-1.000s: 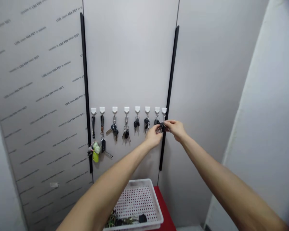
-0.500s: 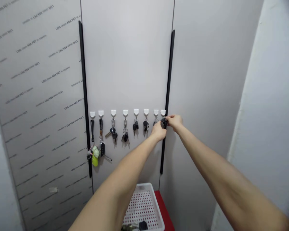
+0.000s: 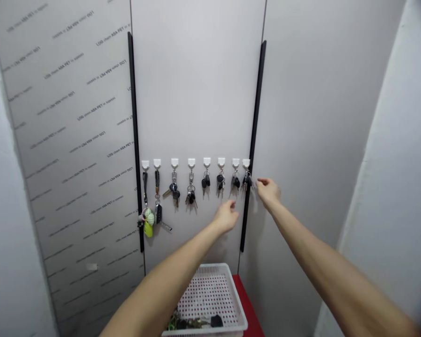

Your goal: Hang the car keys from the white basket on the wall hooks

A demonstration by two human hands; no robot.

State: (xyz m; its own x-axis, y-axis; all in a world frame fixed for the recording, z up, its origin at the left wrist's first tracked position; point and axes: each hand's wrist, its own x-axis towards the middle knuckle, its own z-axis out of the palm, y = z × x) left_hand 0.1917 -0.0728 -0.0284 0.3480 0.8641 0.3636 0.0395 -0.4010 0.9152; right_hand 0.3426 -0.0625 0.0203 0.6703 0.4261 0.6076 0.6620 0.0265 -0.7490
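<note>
At the far right of a row of white hooks, a bunch of black-headed keys hangs on the last hook. My right hand is just right of these keys, fingertips pointing at them, loosely parted and holding nothing. Lower and to the left, my left hand hovers below the neighbouring key bunch, with its fingers half bent, apart and bare. Further left hang several more bunches, among them a key with a green charm and a car key on a dark strap.
Below stands a white perforated basket with more keys along its near side, on a red surface. Long black handles run down the pale panels on both sides of the hooks. A wall edge rises at the right.
Both hands have come off the rightmost key bunch, which now hangs free on its hook. My left hand has dropped downward; my right has drawn a little right and down. The view has shifted slightly.
</note>
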